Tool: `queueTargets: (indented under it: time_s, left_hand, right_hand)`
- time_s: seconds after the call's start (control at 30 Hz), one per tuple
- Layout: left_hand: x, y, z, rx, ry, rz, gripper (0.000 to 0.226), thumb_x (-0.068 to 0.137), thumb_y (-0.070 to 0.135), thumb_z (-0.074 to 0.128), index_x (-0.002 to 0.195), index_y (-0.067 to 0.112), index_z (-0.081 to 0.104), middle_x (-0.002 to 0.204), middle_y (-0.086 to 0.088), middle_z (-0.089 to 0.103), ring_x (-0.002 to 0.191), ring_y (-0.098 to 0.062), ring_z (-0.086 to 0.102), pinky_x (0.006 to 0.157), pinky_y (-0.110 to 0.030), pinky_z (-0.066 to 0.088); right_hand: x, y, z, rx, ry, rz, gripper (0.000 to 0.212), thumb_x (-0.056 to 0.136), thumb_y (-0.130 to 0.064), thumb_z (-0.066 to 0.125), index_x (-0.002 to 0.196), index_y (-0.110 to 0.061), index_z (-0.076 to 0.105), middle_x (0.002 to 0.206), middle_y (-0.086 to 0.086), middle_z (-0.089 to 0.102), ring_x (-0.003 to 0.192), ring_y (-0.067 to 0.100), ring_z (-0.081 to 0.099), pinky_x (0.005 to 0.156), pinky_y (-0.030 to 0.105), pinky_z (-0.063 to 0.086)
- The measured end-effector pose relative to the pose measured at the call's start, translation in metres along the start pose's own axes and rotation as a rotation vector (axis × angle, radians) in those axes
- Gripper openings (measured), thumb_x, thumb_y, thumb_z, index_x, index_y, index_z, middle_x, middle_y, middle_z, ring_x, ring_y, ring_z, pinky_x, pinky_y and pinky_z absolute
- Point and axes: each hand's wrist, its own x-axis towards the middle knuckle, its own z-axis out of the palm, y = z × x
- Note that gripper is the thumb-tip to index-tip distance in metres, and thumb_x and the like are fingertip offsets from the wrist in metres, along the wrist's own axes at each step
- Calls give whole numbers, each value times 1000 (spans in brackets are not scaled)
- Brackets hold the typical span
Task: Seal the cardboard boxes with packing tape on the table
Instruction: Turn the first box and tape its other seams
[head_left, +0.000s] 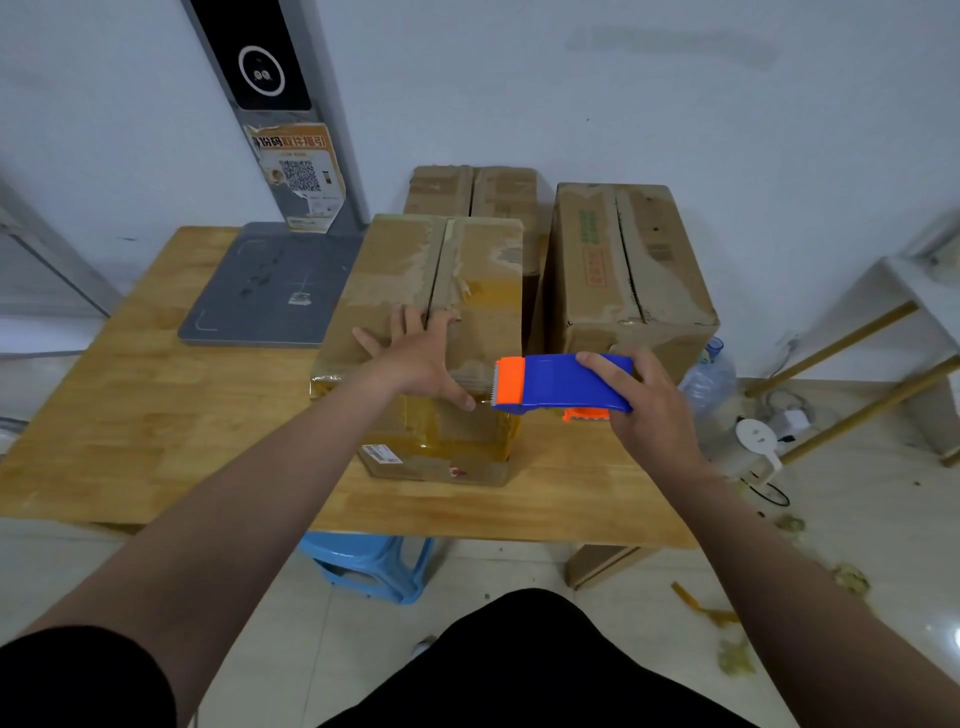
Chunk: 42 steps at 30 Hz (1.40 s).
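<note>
A worn cardboard box (467, 270) stands in the middle of the wooden table (156, 405), its top flaps closed with a seam down the centre. My left hand (415, 358) presses flat on the near part of its top, fingers spread over the seam. My right hand (649, 405) grips a blue and orange tape dispenser (563, 387), whose orange toothed end sits at the box's near right top edge, close to my left thumb. A second box (628, 270) stands to the right, and a third box (478, 189) behind.
A grey flat scale (260, 291) with an upright post lies at the table's back left. Under the table is a blue plastic stool (374, 566). To the right are a water bottle (711, 384), cables, a white stand and scraps on the tiled floor.
</note>
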Motion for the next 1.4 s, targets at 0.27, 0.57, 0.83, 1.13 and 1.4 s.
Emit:
queueTargets:
  time_s: [0.27, 0.57, 0.83, 1.13, 1.4]
  left_hand:
    - [11, 1, 17, -136, -15, 333, 114, 67, 46, 91, 158, 45, 22, 170, 20, 6, 156, -12, -14, 123, -64, -4]
    - [9, 0, 20, -180, 35, 312, 98, 78, 44, 84, 159, 41, 29, 167, 25, 14, 156, -7, -9, 122, -56, -16]
    - [9, -4, 23, -203, 52, 325, 98, 76, 48, 86, 157, 43, 31, 167, 26, 15, 156, -4, -7, 123, -55, -14]
    - [6, -3, 21, -195, 52, 315, 91, 77, 52, 83, 154, 49, 35, 165, 30, 14, 155, -2, -7, 124, -54, -13]
    - [-1, 11, 20, -125, 60, 234, 86, 79, 62, 77, 153, 54, 34, 168, 25, 8, 157, -8, -10, 117, -64, -20]
  right_hand:
    - [0, 10, 1, 5, -10, -55, 59, 88, -27, 62, 145, -30, 46, 112, 11, 50, 96, 20, 52, 59, 36, 54]
    - [1, 15, 0, 7, -10, -90, 60, 89, -25, 61, 145, -31, 44, 111, 10, 48, 87, 21, 54, 52, 36, 53]
    - [0, 33, -1, -68, -64, -179, 80, 84, -9, 72, 150, -35, 36, 118, 11, 49, 100, 24, 52, 50, 38, 54]
    - [-15, 66, -9, -22, 1, -54, 72, 85, -12, 67, 146, -39, 39, 110, 5, 41, 81, 21, 49, 45, 34, 46]
    - [-7, 46, -2, -66, -66, -41, 63, 89, -29, 60, 148, -38, 41, 112, 10, 45, 96, 25, 51, 56, 35, 50]
